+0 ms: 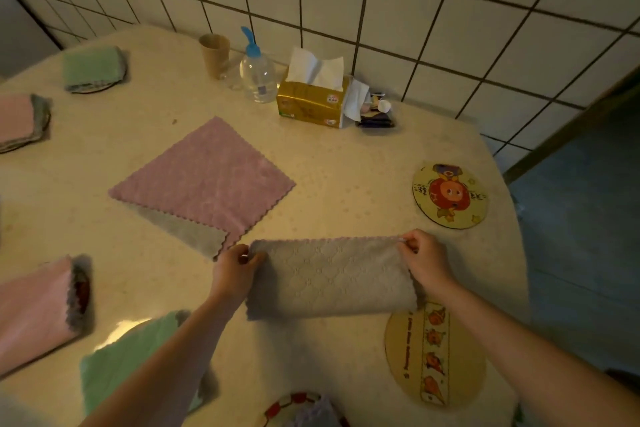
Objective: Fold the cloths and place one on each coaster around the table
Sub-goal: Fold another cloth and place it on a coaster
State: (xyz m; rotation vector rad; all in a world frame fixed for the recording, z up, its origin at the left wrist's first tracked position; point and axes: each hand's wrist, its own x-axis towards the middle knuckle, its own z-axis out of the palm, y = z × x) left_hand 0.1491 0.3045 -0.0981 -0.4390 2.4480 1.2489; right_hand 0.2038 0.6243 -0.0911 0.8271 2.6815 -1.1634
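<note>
A grey cloth, folded in half into a long strip, lies on the table in front of me. My left hand pinches its far left corner and my right hand pinches its far right corner. A pink cloth lies spread flat beyond it, one corner turned up to show grey. Two round coasters are bare: a cartoon coaster at the right and a tan coaster under my right forearm. Folded cloths sit at the left: green cloth, pink cloth, pink cloth, green cloth.
Along the tiled wall stand a paper cup, a clear bottle with a blue cap, a gold tissue box and some small items. Another coaster with a cloth shows at the bottom edge. The table edge drops off at the right.
</note>
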